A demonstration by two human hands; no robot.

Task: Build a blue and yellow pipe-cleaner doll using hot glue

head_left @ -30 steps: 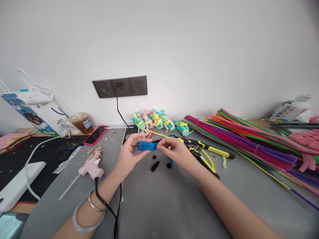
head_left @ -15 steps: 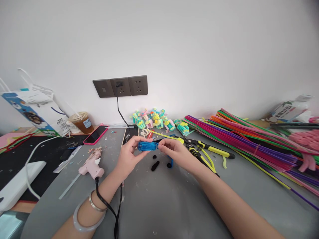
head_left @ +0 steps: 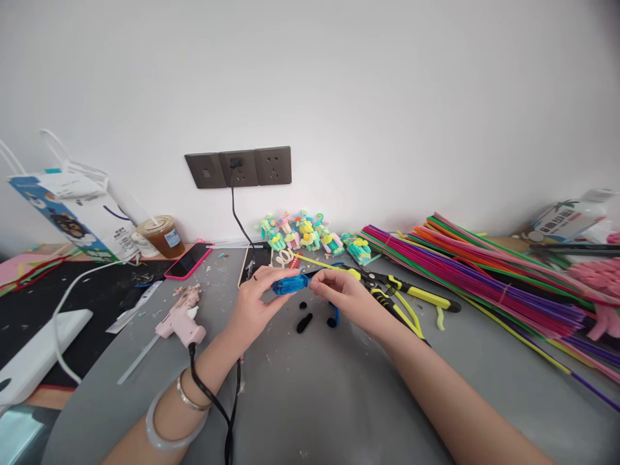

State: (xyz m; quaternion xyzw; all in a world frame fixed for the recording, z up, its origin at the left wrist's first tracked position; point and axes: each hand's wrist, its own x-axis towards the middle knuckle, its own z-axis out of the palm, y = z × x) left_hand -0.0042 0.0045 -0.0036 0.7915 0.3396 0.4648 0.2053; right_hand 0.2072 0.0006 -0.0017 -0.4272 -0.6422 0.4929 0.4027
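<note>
Above the grey table, my left hand grips a blue pipe-cleaner bundle between thumb and fingers. The bundle is folded into a short, fuzzy block lying sideways. At its right end, the thumb and fingertips of my right hand are pinched together, apparently on a strand end; the exact contact is too small to make out. Below the hands lie a small black fuzzy ball and a short black piece. Another black coil sits by a blue strand, partly hidden by my right hand.
Yellow-and-black pliers lie right of my hands, before long bundled pipe cleaners. Several pastel pipe-cleaner figures line the wall. At left are a pink glue gun with its cord, a phone and a drink cup.
The view has shifted slightly. The blue bundle is turned a little in my left hand, and my right fingertips stay at its right end.
</note>
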